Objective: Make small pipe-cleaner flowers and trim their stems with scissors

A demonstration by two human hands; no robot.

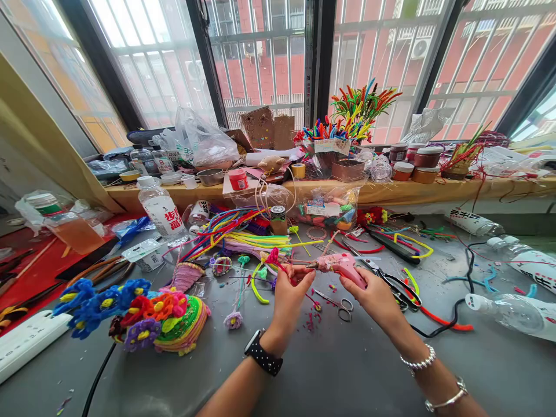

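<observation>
My right hand [374, 294] is closed around a pink hot glue gun [341, 265], its nozzle pointing left. My left hand [290, 289] pinches a small pink pipe-cleaner flower [273, 256] just in front of the nozzle. A black watch sits on my left wrist, and silver bracelets on my right. Small scissors [343, 307] lie on the grey table [330, 370] between my hands. The glue gun's black cord [460, 295] trails off to the right.
A basket of pipe-cleaner flowers [147, 318] stands at the left. Loose coloured pipe cleaners [243, 234], a water bottle [163, 211], larger scissors [399, 284] and lying bottles [512, 313] crowd the table. A cluttered window ledge [391, 191] runs behind. A white power strip [26, 341] lies far left.
</observation>
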